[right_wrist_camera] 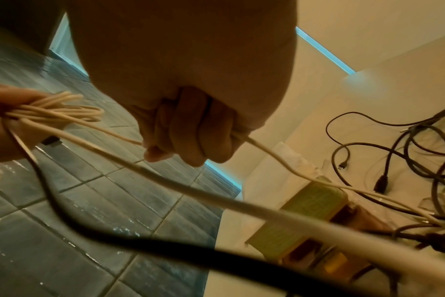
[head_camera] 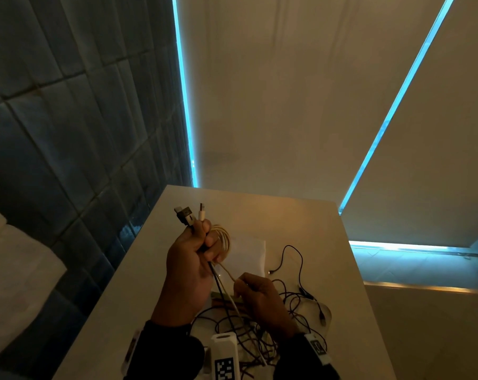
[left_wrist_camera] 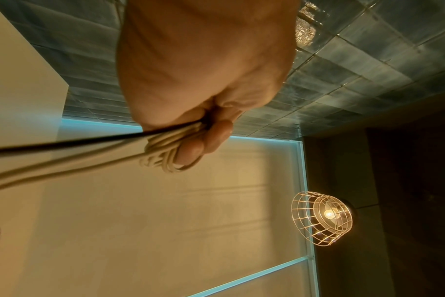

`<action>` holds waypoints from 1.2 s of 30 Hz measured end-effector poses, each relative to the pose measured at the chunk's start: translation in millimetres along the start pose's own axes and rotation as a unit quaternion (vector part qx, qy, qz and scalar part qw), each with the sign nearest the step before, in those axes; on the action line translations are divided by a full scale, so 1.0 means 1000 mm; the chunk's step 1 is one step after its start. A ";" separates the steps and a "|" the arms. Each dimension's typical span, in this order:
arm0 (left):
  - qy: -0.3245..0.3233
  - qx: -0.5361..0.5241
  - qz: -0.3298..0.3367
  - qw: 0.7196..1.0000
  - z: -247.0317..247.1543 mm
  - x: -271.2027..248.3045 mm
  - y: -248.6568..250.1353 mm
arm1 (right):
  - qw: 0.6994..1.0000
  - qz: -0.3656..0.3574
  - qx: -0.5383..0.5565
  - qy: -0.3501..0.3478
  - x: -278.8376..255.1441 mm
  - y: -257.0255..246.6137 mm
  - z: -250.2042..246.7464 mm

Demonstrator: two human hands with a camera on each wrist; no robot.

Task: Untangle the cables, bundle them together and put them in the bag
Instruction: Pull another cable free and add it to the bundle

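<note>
My left hand (head_camera: 202,242) is raised above the white table (head_camera: 139,270) and grips a coil of white cable (head_camera: 224,237) together with a black cable (head_camera: 216,278); their plugs (head_camera: 190,213) stick up out of the fist. The left wrist view shows the white loops (left_wrist_camera: 163,158) under my curled fingers. My right hand (head_camera: 246,286) sits lower and to the right, curled round the free run of the white cable (right_wrist_camera: 267,154) that leads from the coil. A tangle of dark cables (head_camera: 273,319) lies on the table under that hand. A flat white bag (head_camera: 249,253) lies behind the hands.
A small green and yellow box (right_wrist_camera: 310,213) sits on the table among the cables. The table's left edge borders a dark tiled wall (head_camera: 67,133). Blinds (head_camera: 287,105) hang behind the table. A caged lamp (left_wrist_camera: 323,217) glows overhead.
</note>
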State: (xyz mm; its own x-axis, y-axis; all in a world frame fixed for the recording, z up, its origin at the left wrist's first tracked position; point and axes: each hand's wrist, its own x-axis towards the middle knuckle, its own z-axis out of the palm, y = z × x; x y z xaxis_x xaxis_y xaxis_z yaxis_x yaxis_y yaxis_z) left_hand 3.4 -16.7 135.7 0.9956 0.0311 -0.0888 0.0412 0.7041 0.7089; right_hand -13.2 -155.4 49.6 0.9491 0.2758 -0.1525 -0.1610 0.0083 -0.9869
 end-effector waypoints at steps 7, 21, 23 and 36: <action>0.009 0.008 -0.007 1.000 -0.002 0.003 0.001 | 0.996 0.034 -0.043 0.077 0.011 0.063 -0.013; 0.043 0.111 -0.024 0.993 -0.002 0.008 -0.012 | 0.982 -0.059 0.119 0.133 0.012 -0.022 -0.016; 0.055 0.128 -0.034 0.990 0.000 0.006 -0.015 | 0.985 -0.106 0.096 0.097 0.008 -0.042 -0.007; 0.019 -0.032 -0.040 0.998 -0.001 0.006 -0.005 | 0.999 -0.042 0.007 -0.033 -0.001 -0.041 0.008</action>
State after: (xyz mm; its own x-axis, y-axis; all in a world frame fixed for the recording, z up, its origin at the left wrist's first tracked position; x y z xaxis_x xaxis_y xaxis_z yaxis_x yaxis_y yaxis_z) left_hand 9.0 -19.5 130.7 0.9854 -0.0020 -0.1705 0.1143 0.7498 0.6517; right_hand -9.5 -148.6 90.5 0.9397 0.3358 -0.0641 -0.0849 0.0477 -0.9952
